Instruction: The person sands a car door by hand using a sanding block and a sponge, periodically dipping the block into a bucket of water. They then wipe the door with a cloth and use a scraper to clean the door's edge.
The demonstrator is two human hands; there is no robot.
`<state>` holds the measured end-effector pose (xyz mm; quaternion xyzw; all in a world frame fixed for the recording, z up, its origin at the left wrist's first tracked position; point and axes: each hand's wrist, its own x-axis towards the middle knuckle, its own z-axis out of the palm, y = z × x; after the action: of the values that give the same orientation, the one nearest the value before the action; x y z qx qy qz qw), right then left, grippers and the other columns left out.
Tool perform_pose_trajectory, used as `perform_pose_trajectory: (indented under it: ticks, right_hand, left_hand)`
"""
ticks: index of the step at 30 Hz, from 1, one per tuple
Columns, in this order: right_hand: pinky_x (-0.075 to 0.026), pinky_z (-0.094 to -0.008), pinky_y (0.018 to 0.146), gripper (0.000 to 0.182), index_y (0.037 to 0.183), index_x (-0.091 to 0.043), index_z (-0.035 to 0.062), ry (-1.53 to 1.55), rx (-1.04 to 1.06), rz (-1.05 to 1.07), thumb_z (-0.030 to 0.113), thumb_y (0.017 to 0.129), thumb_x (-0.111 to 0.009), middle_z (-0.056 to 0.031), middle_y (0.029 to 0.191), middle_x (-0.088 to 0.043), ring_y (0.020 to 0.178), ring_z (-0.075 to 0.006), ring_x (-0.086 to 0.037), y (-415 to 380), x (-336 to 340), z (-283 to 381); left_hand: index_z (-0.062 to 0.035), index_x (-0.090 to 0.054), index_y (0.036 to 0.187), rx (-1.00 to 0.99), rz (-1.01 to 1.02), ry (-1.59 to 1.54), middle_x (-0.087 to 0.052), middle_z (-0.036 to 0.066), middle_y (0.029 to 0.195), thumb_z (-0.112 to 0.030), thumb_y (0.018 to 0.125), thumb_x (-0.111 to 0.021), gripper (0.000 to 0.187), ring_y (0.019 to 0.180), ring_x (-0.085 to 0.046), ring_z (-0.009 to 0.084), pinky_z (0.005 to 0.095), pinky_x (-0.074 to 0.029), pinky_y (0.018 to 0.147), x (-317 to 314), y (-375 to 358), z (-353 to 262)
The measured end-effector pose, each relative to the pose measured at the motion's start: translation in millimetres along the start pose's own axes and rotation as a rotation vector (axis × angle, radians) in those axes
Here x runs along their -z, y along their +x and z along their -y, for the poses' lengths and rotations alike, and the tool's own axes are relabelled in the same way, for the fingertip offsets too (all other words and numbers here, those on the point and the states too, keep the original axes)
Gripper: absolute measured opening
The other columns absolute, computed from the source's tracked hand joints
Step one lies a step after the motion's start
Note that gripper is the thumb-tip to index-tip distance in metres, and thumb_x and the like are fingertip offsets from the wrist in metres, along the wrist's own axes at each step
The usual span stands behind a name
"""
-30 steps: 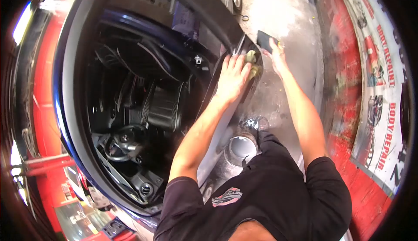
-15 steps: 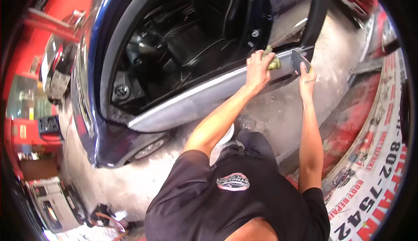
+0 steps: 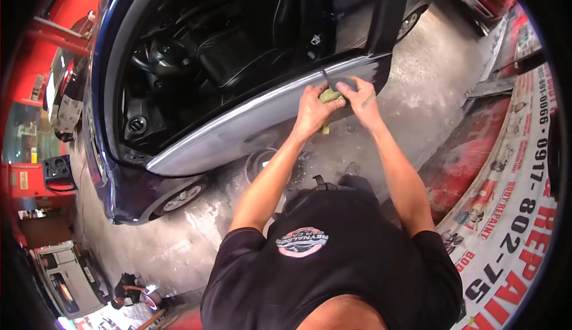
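Note:
My left hand [image 3: 316, 109] is closed around a crumpled yellow-green cloth [image 3: 330, 95], part of which hangs below the fingers. Close beside it, my right hand [image 3: 362, 102] grips a dark grey sheet that looks like sandpaper [image 3: 342, 84]; its thumb lies on the sheet. Both hands meet just off the outer side of a car door [image 3: 238, 128], whose upper panel is dull grey and bare of gloss. Whether the sheet touches the cloth is hidden by the fingers.
The dark blue car [image 3: 128, 196] stands around the open door, its black seat [image 3: 229, 59] visible inside. A round bucket [image 3: 249, 169] is on the floor below my left forearm. A printed banner [image 3: 506, 211] runs along the right. Another person [image 3: 128, 291] is at lower left.
My right hand has drawn the dark sheet off the door panel and in toward my left hand. The left hand with the cloth has come back from the door's top edge. The view has shifted.

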<state>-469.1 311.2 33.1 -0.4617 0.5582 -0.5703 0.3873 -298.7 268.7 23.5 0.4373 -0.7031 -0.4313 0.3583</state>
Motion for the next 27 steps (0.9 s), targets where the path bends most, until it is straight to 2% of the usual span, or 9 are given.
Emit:
perform_pose_trajectory:
  ticks: [8,9,13,15,16,18,22,24,27]
  right_hand:
    - [-0.056,-0.0335,0.085,0.033,0.119,-0.073,-0.0034,-0.217,-0.027,0.210,0.016,0.094,-0.082,-0.0114,0.101,-0.078,0.093,-0.0143,-0.068,22,112,16]
    - [-0.055,-0.0320,0.088,0.038,0.119,-0.074,-0.0008,-0.206,0.078,0.107,0.016,0.088,-0.087,-0.0051,0.098,-0.076,0.095,-0.0125,-0.065,27,113,11]
    - [-0.054,-0.0308,0.088,0.041,0.121,-0.074,-0.0017,-0.358,0.186,-0.074,0.015,0.086,-0.089,-0.0047,0.099,-0.074,0.096,-0.0109,-0.064,38,139,16]
    - [-0.054,-0.0315,0.087,0.042,0.121,-0.074,-0.0039,0.066,-0.313,0.469,0.015,0.086,-0.089,-0.0057,0.101,-0.074,0.095,-0.0145,-0.066,45,166,18]
    - [-0.054,-0.0315,0.087,0.042,0.121,-0.074,-0.0039,0.065,-0.317,0.461,0.015,0.086,-0.089,-0.0057,0.101,-0.074,0.095,-0.0145,-0.066,44,170,13]
    - [-0.056,-0.0356,0.087,0.041,0.121,-0.075,-0.0027,-0.145,-0.088,0.314,0.020,0.089,-0.087,-0.0107,0.100,-0.076,0.092,-0.0284,-0.073,43,175,6]
    - [-0.056,-0.0365,0.085,0.032,0.115,-0.077,-0.0016,-0.574,0.266,0.070,0.015,0.088,-0.084,-0.0109,0.099,-0.075,0.092,-0.0292,-0.071,68,209,24]
    - [-0.056,-0.0385,0.084,0.026,0.108,-0.077,0.0013,-0.980,0.678,0.017,0.008,0.083,-0.079,-0.0113,0.103,-0.072,0.100,-0.0297,-0.069,81,218,20]
    - [-0.057,-0.0402,0.085,0.030,0.106,-0.076,0.0035,-1.167,1.010,0.164,0.005,0.077,-0.076,-0.0105,0.107,-0.071,0.106,-0.0291,-0.068,107,210,23]
  left_hand:
    - [0.0090,-0.075,0.101,0.131,0.084,0.032,-0.063,0.019,0.098,-0.036,0.083,-0.087,0.050,0.089,-0.065,0.0343,0.0455,-0.052,0.082,-92,14,-38]
    - [0.0086,-0.075,0.101,0.183,0.099,-0.056,-0.062,0.017,0.096,-0.035,0.083,-0.088,0.049,0.088,-0.065,0.0313,0.0440,-0.052,0.081,-96,14,-41]
    - [0.0071,-0.075,0.100,0.218,0.208,-0.300,-0.061,0.011,0.093,-0.031,0.084,-0.090,0.044,0.085,-0.062,0.0239,0.0406,-0.050,0.079,-105,20,-49]
    - [0.0059,-0.076,0.102,0.195,0.271,-0.196,-0.062,0.012,0.094,-0.029,0.084,-0.090,0.042,0.087,-0.063,0.0248,0.0405,-0.051,0.080,-107,25,-46]
    - [0.0047,-0.076,0.103,0.159,0.338,-0.091,-0.063,0.012,0.096,-0.027,0.085,-0.089,0.039,0.088,-0.065,0.0257,0.0405,-0.052,0.081,-107,28,-45]
    - [0.0034,-0.077,0.104,0.046,0.267,-0.077,-0.064,0.013,0.097,-0.027,0.085,-0.089,0.037,0.091,-0.067,0.0275,0.0403,-0.053,0.082,-108,35,-50]
    - [-0.0010,-0.078,0.116,0.019,0.023,0.080,-0.068,0.014,0.108,-0.024,0.089,-0.086,0.036,0.107,-0.069,0.0286,0.0403,-0.054,0.094,-82,48,-66]
    - [-0.0019,-0.077,0.118,-0.111,-0.219,0.227,-0.067,0.016,0.112,-0.022,0.091,-0.083,0.034,0.106,-0.069,0.0333,0.0416,-0.055,0.092,-69,57,-66]
    - [-0.0066,-0.075,0.119,-0.288,-0.432,0.375,-0.066,0.014,0.113,-0.025,0.092,-0.081,0.033,0.104,-0.066,0.0348,0.0464,-0.049,0.090,-61,82,-40]
